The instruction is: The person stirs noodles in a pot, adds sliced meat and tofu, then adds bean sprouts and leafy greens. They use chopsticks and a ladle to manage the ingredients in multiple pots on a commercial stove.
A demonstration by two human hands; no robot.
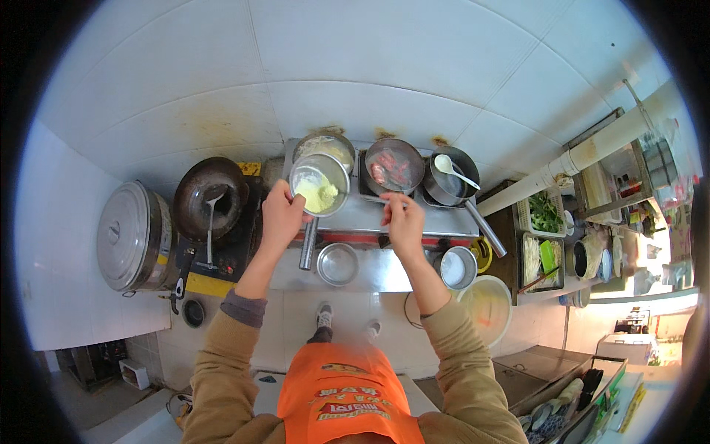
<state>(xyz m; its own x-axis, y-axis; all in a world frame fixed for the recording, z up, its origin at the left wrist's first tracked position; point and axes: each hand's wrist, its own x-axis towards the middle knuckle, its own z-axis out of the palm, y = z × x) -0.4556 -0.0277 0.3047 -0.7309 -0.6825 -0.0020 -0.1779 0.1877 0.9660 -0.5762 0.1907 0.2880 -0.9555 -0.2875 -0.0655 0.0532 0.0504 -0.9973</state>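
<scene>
My left hand (284,213) grips the rim of a metal bowl (343,191) holding pale yellow powder (317,191). The bowl is tilted towards me. It overlaps a pan (324,139) with a pale mixture on the left burner. A perforated-looking metal handle (309,244) sticks out below the bowl. The fingers of my right hand (405,222) are pinched around what looks like a thin grey utensil (388,200), mostly hidden. Just beyond that hand, a pan (410,186) on the middle burner contains red meat (391,167) in liquid.
A saucepan (441,191) with a white spoon (452,169) stands at right, its handle (486,227) jutting forward. A metal bowl (337,263) and a bowl of white powder (456,269) line the front ledge. A wok (191,200) and a lidded pot (122,238) are left; greens (544,213) right.
</scene>
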